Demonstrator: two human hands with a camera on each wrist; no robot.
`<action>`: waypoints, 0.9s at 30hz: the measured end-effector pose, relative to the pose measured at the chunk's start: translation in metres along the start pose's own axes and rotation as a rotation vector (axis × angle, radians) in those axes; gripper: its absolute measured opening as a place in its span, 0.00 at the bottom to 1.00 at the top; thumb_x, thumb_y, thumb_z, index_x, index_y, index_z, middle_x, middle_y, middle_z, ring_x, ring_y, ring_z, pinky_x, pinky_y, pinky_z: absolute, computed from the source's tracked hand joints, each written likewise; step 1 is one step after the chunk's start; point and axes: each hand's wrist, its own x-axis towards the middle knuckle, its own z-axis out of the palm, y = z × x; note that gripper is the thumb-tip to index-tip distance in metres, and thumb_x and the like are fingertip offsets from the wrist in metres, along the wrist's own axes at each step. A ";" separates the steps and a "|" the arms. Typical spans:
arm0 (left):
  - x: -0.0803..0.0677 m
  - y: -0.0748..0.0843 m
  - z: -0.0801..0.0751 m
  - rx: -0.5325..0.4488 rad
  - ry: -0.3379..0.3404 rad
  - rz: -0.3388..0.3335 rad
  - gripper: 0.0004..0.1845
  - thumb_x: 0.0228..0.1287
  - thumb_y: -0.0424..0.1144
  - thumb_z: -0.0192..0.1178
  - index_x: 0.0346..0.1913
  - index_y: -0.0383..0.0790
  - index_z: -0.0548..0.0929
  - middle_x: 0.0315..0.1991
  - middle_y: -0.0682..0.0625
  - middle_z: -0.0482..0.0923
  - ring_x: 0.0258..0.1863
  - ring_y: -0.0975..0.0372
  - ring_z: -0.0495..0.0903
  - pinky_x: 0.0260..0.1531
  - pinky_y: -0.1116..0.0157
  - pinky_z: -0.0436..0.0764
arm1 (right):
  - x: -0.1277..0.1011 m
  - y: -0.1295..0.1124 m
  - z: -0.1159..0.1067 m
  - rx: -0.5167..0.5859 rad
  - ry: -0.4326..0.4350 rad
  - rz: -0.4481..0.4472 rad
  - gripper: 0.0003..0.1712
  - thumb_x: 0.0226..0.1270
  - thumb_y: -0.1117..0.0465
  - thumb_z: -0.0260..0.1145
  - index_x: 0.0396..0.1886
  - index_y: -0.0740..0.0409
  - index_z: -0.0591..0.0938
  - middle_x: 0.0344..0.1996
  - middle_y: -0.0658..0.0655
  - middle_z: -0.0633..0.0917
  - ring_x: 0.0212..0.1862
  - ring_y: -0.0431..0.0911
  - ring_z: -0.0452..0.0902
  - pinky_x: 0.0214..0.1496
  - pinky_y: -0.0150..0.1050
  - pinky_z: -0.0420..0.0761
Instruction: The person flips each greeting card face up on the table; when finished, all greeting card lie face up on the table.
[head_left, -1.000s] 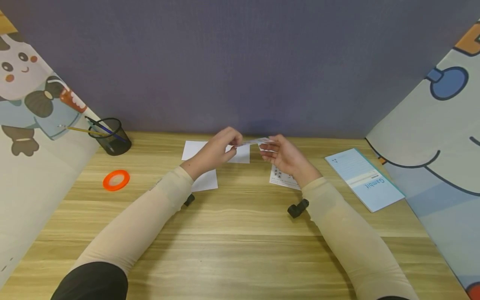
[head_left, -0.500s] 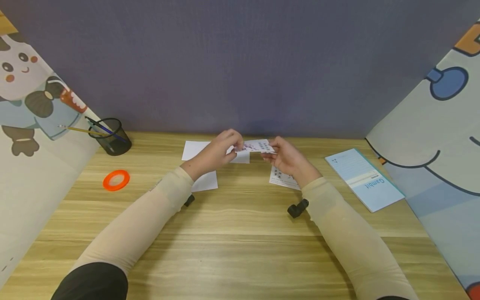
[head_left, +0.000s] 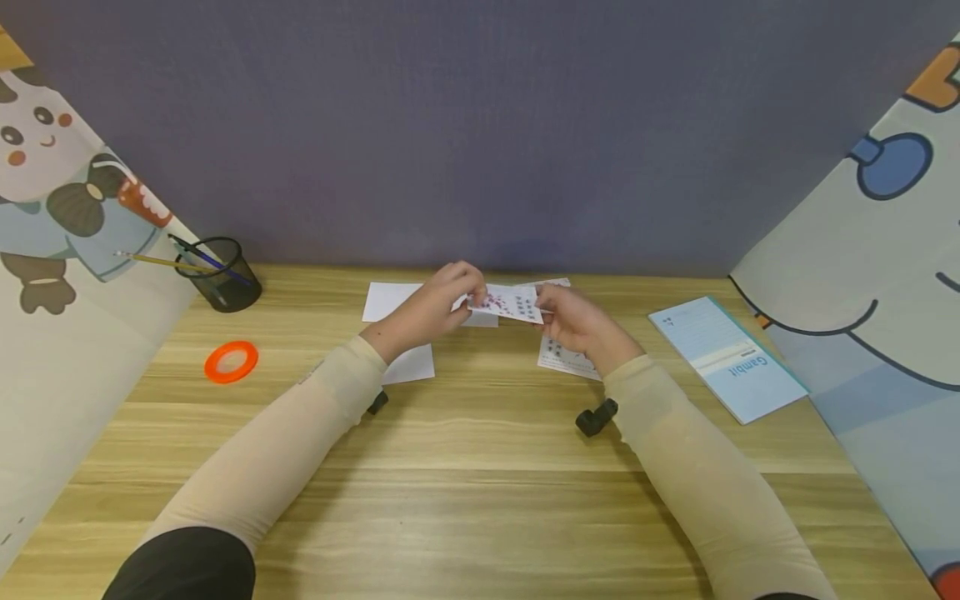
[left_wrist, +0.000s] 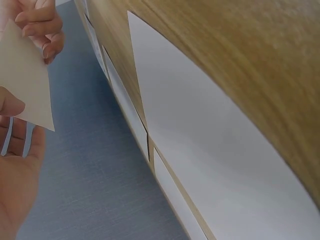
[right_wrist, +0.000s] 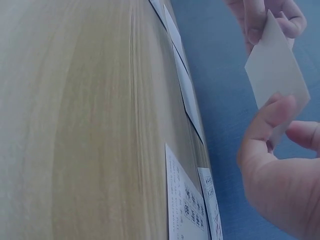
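A small white card (head_left: 504, 302) with red and black print is held above the table between both hands. My left hand (head_left: 431, 304) pinches its left end, and my right hand (head_left: 581, 321) pinches the right end between thumb and fingers. In both wrist views the card (left_wrist: 24, 80) shows a plain pale side. Below the left hand lie blank white cards (head_left: 411, 364), one partly covered by the arm. Beside the right hand, a printed card (head_left: 564, 358) lies flat, and another printed card (right_wrist: 211, 200) sits behind it near the wall, mostly hidden in the head view.
An orange tape roll (head_left: 231, 362) lies at the left. Behind it stands a black mesh pen cup (head_left: 228, 287) with pens and a pencil. A light blue notebook (head_left: 727, 358) rests at the right. A dark partition (head_left: 480, 133) closes off the table's back.
The held card has tilted from nearly edge-on to showing its printed face, and its right end has come down slightly. Another card has come into view behind the right hand.
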 end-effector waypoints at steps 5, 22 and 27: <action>0.000 -0.001 0.001 -0.004 -0.001 0.002 0.11 0.72 0.20 0.58 0.45 0.41 0.78 0.52 0.48 0.77 0.55 0.55 0.75 0.58 0.57 0.79 | 0.000 0.001 0.000 -0.001 -0.022 -0.007 0.16 0.72 0.74 0.45 0.54 0.60 0.71 0.43 0.51 0.85 0.39 0.40 0.87 0.42 0.28 0.87; -0.001 -0.003 0.004 -0.004 0.007 -0.026 0.11 0.70 0.20 0.60 0.42 0.41 0.76 0.51 0.47 0.77 0.55 0.55 0.75 0.60 0.58 0.80 | -0.001 0.004 -0.001 -0.012 0.011 0.026 0.13 0.73 0.72 0.49 0.51 0.61 0.75 0.39 0.50 0.86 0.35 0.40 0.84 0.34 0.28 0.83; -0.001 -0.004 0.004 -0.002 0.013 -0.032 0.12 0.68 0.19 0.60 0.41 0.41 0.76 0.52 0.47 0.78 0.56 0.54 0.75 0.60 0.57 0.80 | -0.002 0.004 -0.001 0.001 0.025 0.027 0.09 0.76 0.71 0.52 0.36 0.55 0.73 0.37 0.50 0.85 0.31 0.39 0.80 0.30 0.27 0.80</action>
